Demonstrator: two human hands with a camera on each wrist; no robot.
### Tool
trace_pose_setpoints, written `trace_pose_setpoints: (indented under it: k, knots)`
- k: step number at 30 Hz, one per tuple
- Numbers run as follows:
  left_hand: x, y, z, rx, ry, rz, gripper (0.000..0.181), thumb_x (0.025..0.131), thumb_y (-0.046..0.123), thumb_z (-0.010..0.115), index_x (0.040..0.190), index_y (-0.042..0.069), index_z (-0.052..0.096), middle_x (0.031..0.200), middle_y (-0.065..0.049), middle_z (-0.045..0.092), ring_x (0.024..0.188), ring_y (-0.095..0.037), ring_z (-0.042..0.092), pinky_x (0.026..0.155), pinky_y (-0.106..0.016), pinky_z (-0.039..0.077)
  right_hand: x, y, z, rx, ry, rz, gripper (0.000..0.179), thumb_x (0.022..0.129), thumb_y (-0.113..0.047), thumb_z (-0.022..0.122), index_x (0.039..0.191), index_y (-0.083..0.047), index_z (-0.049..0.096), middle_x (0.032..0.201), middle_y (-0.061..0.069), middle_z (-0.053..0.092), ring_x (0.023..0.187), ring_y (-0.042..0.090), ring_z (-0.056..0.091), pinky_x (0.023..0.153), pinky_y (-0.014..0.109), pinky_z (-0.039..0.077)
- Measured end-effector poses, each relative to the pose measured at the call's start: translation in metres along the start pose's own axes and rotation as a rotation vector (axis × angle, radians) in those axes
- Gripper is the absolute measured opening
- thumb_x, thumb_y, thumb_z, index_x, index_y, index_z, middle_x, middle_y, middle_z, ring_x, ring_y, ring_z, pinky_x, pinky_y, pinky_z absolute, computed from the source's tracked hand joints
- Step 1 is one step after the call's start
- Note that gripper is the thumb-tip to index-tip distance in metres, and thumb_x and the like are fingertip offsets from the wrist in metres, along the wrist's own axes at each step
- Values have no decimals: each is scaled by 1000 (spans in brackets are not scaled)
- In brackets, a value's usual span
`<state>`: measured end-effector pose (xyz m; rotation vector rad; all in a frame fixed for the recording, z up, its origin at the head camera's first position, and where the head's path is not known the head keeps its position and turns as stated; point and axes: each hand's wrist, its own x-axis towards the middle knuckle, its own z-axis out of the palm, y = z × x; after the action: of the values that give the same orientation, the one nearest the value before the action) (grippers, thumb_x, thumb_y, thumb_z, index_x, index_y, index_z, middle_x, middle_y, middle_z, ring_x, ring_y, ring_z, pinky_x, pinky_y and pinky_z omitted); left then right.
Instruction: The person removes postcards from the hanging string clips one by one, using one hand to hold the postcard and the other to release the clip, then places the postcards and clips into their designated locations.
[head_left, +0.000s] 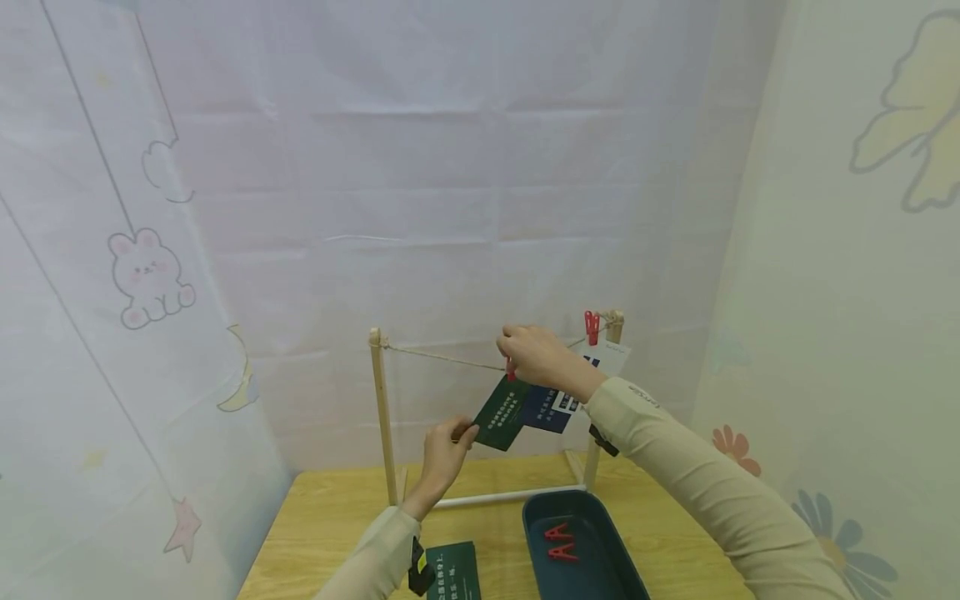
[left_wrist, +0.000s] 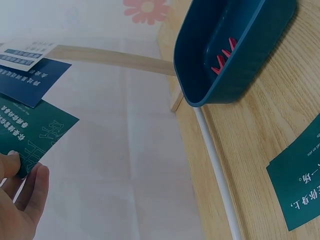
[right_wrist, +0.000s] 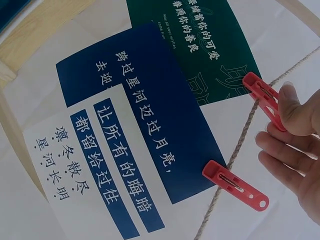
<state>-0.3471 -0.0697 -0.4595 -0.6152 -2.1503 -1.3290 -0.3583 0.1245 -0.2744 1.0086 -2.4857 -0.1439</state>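
My left hand (head_left: 444, 454) pinches the lower left corner of a green card (head_left: 495, 417) between thumb and fingers, also visible in the left wrist view. At the card's upper corner, my right hand (head_left: 547, 358) pinches the tail end of a red clothespin (right_wrist: 265, 97), which sits on the twine (right_wrist: 245, 137) with its nose over the card. Overlapping the green card is a blue card (right_wrist: 145, 100), held to the twine by another red clothespin (right_wrist: 235, 185). A white card (right_wrist: 55, 170) with blue bands overlaps the blue one; its clothespin (head_left: 592, 327) shows in the head view.
The twine runs between two wooden posts (head_left: 382, 408) joined low down by a white bar (head_left: 487, 498). A dark blue tray (head_left: 618, 554) on the wooden table (head_left: 322, 517) holds red clothespins (head_left: 561, 552). Green cards (head_left: 457, 571) lie left of it.
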Motion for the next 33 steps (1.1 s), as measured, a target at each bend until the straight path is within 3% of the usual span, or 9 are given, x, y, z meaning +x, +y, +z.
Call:
trace_pose_setpoints:
  k: [10, 16, 25, 33]
  knots:
    - [0, -1, 2, -10, 26, 37, 8, 92, 3, 69, 98, -1, 72, 86, -12, 73, 68, -23, 70, 61, -27, 57, -4, 5, 4, -8, 92, -47, 15, 82, 4, 75, 86, -7, 66, 81, 3, 55, 69, 18, 58, 60, 26, 51]
    - [0, 1, 2, -20, 39, 33, 8, 92, 2, 69, 97, -3, 72, 88, -14, 73, 70, -30, 71, 61, -27, 57, -6, 6, 9, 0, 150, -55, 15, 81, 7, 73, 88, -5, 67, 80, 3, 56, 69, 16, 57, 63, 27, 52]
    - [0, 2, 1, 10, 35, 30, 7, 90, 1, 70, 96, -2, 73, 85, -13, 73, 67, -20, 70, 62, -31, 58, -8, 7, 14, -24, 242, -75, 19, 79, 7, 76, 89, -4, 65, 80, 5, 55, 69, 17, 55, 62, 28, 50]
    - [-1, 0, 2, 8, 32, 17, 8, 91, 0, 70, 97, -3, 73, 87, -17, 73, 68, -19, 70, 63, -29, 58, -10, 9, 17, -4, 310, -97, 24, 75, 13, 75, 88, -3, 62, 80, 6, 52, 66, 18, 52, 58, 29, 46]
